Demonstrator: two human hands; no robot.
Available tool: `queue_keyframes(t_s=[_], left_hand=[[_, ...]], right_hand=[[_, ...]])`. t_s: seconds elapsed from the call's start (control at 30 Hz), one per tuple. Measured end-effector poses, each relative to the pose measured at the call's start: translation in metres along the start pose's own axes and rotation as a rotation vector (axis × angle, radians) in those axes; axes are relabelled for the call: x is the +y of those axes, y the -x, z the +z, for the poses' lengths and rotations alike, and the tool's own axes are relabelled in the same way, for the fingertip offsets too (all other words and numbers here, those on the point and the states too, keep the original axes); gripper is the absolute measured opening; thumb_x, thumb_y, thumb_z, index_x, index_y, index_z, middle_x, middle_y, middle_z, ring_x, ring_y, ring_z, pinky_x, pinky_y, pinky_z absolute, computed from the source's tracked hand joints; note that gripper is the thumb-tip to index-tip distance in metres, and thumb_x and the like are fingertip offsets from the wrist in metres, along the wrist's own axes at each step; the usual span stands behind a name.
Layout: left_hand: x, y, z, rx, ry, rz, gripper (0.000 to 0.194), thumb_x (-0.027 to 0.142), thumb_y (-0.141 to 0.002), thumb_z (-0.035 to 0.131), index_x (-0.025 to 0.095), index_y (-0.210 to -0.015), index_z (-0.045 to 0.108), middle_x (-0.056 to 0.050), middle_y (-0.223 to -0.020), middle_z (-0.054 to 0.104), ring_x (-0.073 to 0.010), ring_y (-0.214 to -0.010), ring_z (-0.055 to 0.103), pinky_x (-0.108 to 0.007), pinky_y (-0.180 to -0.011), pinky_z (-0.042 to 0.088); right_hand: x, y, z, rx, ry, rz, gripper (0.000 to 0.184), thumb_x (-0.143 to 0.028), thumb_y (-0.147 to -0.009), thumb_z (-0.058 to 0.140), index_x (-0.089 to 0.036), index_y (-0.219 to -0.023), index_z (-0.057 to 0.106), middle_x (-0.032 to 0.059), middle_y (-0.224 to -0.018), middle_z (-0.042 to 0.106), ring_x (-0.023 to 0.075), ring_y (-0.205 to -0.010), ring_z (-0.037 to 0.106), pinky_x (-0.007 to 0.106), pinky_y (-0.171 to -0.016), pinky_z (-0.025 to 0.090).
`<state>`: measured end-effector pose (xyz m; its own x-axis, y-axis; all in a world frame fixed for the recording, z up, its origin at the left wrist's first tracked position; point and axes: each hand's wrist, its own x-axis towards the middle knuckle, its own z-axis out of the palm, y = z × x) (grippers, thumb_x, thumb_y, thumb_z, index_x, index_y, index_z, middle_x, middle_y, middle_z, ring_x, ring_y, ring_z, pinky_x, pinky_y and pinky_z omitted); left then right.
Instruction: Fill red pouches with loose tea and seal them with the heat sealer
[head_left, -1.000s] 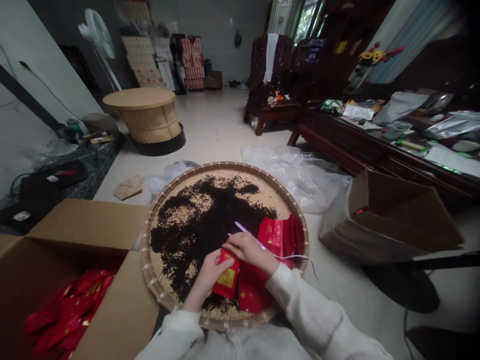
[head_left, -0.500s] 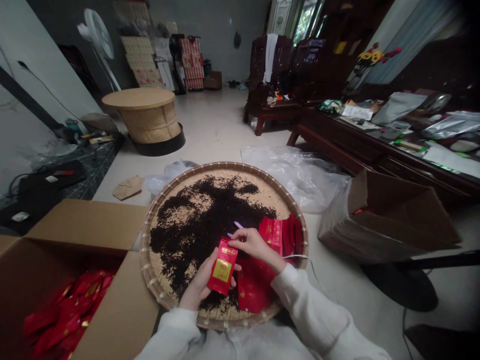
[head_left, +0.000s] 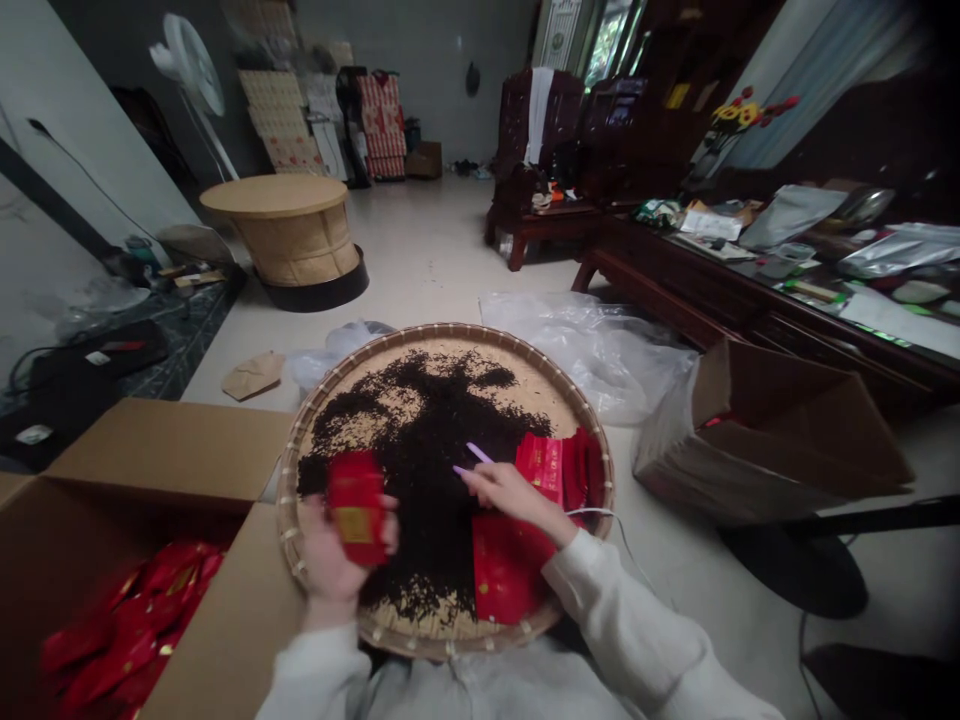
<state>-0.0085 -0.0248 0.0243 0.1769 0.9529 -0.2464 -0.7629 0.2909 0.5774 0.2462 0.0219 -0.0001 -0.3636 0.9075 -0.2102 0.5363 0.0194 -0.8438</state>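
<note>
A red packet (head_left: 358,508) with a gold label, blurred by motion, is in my left hand (head_left: 334,560), whose fingers wrap its sides over the left part of the round bamboo tray (head_left: 289,520). Dark loose tea leaves (head_left: 420,440) cover much of that tray. My right hand (head_left: 506,495) is closed on lilac tweezers (head_left: 480,453), their two slim prongs apart above the leaves. Below and beside this hand lie flat red pouches (head_left: 506,570), with a fanned stack of more red pouches (head_left: 562,465) at the tray's right side.
An open cardboard box (head_left: 277,590) on the left holds several red packets (head_left: 142,620). Another open carton (head_left: 780,430) stands on the right beside a fan base (head_left: 795,570). Clear plastic sheeting (head_left: 577,350) lies behind the tray. A white cable (head_left: 619,530) crosses its right rim.
My left hand has moved left with the red packet, away from my right hand. My right hand has let go of the packet's top and stays nearly in place with the tweezers.
</note>
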Motion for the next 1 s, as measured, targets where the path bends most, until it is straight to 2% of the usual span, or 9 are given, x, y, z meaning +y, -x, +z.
queue_keyframes(t_s=[0.1,0.2,0.3,0.4,0.5,0.63,0.8,0.93,1.0], left_hand=[[0.057,0.007,-0.014,0.051,0.289,0.637,0.071,0.078,-0.059,0.058,0.027,-0.107,0.063,0.005,-0.094,0.076,-0.0134,-0.061,0.066,-0.020,-0.046,0.051],[0.076,0.005,-0.019,0.061,0.292,0.750,0.097,0.087,-0.047,0.056,0.025,-0.122,0.055,0.002,-0.112,0.071,-0.0160,-0.080,0.067,-0.022,-0.059,0.053],[0.051,-0.004,-0.013,-0.034,0.109,0.535,0.087,0.082,-0.046,0.065,0.030,-0.115,0.059,0.001,-0.105,0.072,-0.0196,-0.084,0.067,-0.026,-0.065,0.054],[0.008,-0.012,-0.004,-0.083,-0.114,0.151,0.070,0.059,-0.055,0.080,0.026,-0.114,0.063,-0.007,-0.109,0.071,-0.0249,-0.090,0.066,-0.035,-0.076,0.054],[-0.023,-0.018,0.001,-0.078,-0.240,-0.051,0.059,0.042,-0.061,0.083,0.020,-0.113,0.064,-0.013,-0.112,0.069,-0.0266,-0.092,0.066,-0.037,-0.078,0.053],[-0.039,-0.024,0.000,-0.051,-0.343,-0.150,0.049,0.036,-0.069,0.079,0.018,-0.112,0.065,-0.014,-0.112,0.069,-0.0242,-0.092,0.067,-0.034,-0.078,0.052],[-0.050,-0.027,0.005,-0.034,-0.560,-0.285,0.049,0.041,-0.069,0.078,0.017,-0.110,0.066,-0.014,-0.109,0.072,-0.0236,-0.096,0.067,-0.032,-0.080,0.050],[-0.062,-0.025,0.011,-0.171,-0.671,-0.347,0.045,0.042,-0.058,0.084,0.012,-0.090,0.073,-0.009,-0.084,0.076,-0.0224,-0.076,0.068,-0.030,-0.072,0.050],[-0.066,-0.026,0.011,-0.132,-0.706,-0.304,0.041,0.044,-0.055,0.084,0.011,-0.077,0.074,-0.006,-0.070,0.075,-0.0220,-0.066,0.067,-0.030,-0.066,0.050]], right_hand=[[0.000,0.013,0.004,-0.205,0.514,-0.074,0.026,-0.037,-0.070,0.077,-0.016,-0.082,0.066,0.0063,-0.082,0.067,0.0205,-0.078,0.062,0.026,-0.062,0.042],[-0.001,0.022,0.016,-0.248,0.833,-0.067,0.025,-0.016,-0.069,0.074,-0.013,-0.093,0.066,0.0124,-0.099,0.065,0.0257,-0.092,0.060,0.028,-0.066,0.043],[-0.002,0.025,0.027,-0.214,0.870,-0.047,0.027,0.000,-0.074,0.057,-0.012,-0.097,0.064,0.0138,-0.096,0.065,0.0248,-0.092,0.060,0.030,-0.068,0.044],[0.000,0.026,0.032,-0.168,0.907,-0.044,0.032,0.002,-0.073,0.056,-0.013,-0.101,0.063,0.0145,-0.097,0.064,0.0264,-0.095,0.059,0.030,-0.067,0.045],[0.004,0.026,0.032,-0.128,0.892,-0.058,0.027,0.000,-0.077,0.054,-0.015,-0.095,0.066,0.0133,-0.095,0.064,0.0247,-0.092,0.060,0.029,-0.065,0.044],[0.006,0.026,0.022,-0.139,0.706,-0.072,0.022,-0.001,-0.080,0.053,-0.017,-0.082,0.069,0.0078,-0.085,0.066,0.0183,-0.077,0.062,0.026,-0.063,0.043],[-0.009,0.027,-0.008,-0.144,0.314,-0.405,0.013,-0.009,-0.083,0.060,-0.017,-0.077,0.068,0.0018,-0.074,0.066,0.0143,-0.073,0.063,0.024,-0.070,0.047],[-0.022,0.028,-0.022,-0.037,0.154,-0.572,0.016,-0.018,-0.090,0.053,-0.018,-0.083,0.068,0.0037,-0.080,0.069,0.0150,-0.077,0.066,0.027,-0.075,0.052],[-0.023,0.028,-0.021,0.039,0.140,-0.571,0.022,-0.014,-0.092,0.047,-0.018,-0.093,0.068,0.0064,-0.091,0.071,0.0163,-0.087,0.067,0.031,-0.081,0.053]])
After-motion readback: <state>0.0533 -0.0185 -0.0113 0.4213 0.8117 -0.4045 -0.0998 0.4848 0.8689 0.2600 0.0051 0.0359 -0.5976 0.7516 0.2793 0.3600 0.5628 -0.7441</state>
